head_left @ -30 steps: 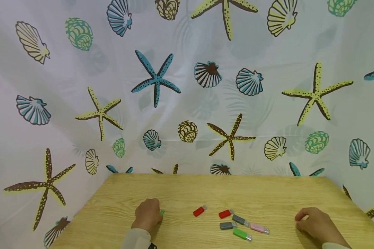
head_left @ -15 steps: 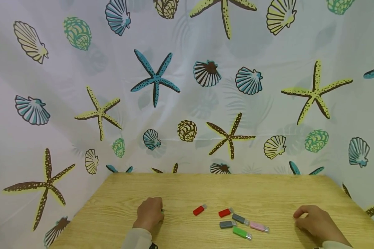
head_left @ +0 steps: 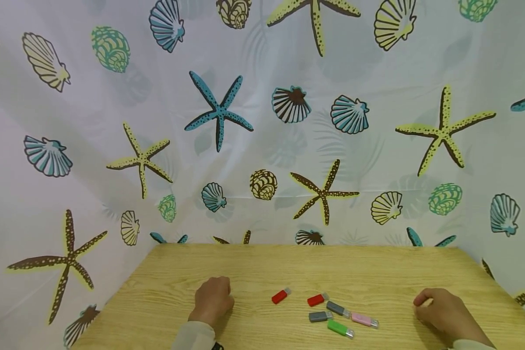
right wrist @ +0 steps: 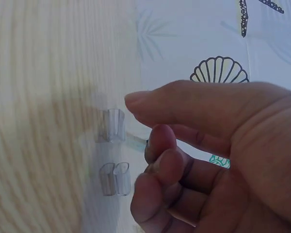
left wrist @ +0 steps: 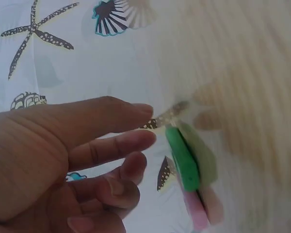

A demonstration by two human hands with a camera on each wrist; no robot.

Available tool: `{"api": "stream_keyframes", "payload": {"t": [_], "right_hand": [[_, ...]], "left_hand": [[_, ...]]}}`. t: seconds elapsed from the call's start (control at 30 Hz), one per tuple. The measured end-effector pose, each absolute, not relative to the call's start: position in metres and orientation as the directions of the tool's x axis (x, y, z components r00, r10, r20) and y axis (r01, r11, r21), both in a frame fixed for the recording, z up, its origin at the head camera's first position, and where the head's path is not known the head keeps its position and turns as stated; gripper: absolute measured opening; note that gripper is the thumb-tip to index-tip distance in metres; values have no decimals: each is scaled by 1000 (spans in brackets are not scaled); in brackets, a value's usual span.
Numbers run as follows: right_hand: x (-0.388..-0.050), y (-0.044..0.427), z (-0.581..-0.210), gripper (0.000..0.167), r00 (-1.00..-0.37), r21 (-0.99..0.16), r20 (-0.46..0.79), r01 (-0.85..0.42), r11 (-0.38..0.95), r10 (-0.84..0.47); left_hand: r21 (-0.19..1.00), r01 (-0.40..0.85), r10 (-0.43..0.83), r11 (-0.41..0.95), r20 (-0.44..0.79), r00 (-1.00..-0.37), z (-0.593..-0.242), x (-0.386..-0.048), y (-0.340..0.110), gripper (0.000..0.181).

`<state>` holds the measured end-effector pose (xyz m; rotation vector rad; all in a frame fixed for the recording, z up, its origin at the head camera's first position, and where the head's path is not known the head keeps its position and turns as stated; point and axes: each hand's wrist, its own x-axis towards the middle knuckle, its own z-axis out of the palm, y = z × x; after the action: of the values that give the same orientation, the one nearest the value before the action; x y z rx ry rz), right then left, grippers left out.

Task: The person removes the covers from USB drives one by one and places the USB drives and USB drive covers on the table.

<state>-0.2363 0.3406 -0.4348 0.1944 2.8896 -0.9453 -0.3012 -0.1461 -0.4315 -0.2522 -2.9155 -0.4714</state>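
My left hand [head_left: 214, 300] is low over the left part of the table. In the left wrist view, a green USB stick [left wrist: 184, 160] lies just beyond its parted thumb and index finger, with a pink USB stick [left wrist: 196, 208] behind. From the head camera the left hand hides both. My right hand [head_left: 442, 312] hovers at the right, fingers loosely curled around nothing. Close to its fingertips, the right wrist view shows small clear plastic pieces [right wrist: 115, 178]. Between the hands lie two red sticks [head_left: 281, 295], two grey sticks [head_left: 319, 317], another pink stick [head_left: 363, 319] and another green stick [head_left: 339, 328].
The wooden table [head_left: 253, 262] spreads under everything. A white curtain [head_left: 288, 150] printed with starfish and shells hangs behind it and along both sides.
My left hand has shifted slightly to the right. The green tip that showed beside its fingers earlier is now out of sight from the head. The right hand stays put.
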Motion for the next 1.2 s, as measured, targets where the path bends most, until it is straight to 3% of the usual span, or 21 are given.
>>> {"api": "stream_keyframes", "payload": {"t": [0.27, 0.4, 0.63, 0.83, 1.0, 1.2], "right_hand": [[-235, 330, -426, 18, -998, -574, -30, 63, 816, 56], [-234, 324, -421, 17, -998, -587, -4, 49, 808, 58], [-235, 321, -411, 17, -997, -597, 5, 54, 800, 71], [-235, 320, -407, 16, -997, -601, 24, 43, 798, 72], [-235, 317, -406, 15, -997, -613, 18, 44, 789, 70], [-234, 311, -404, 14, -998, -626, 20, 33, 779, 58]], "left_hand": [[344, 394, 341, 852, 206, -917, -431, -302, -110, 15], [354, 434, 384, 829, 204, -900, -432, -301, -86, 21], [277, 416, 388, 866, 154, -909, -434, -305, -56, 29], [221, 411, 388, 884, 140, -911, -434, -305, -44, 21], [151, 388, 366, 909, 154, -918, -435, -304, -39, 25], [151, 379, 355, 913, 163, -920, -436, -305, -36, 21]]}}
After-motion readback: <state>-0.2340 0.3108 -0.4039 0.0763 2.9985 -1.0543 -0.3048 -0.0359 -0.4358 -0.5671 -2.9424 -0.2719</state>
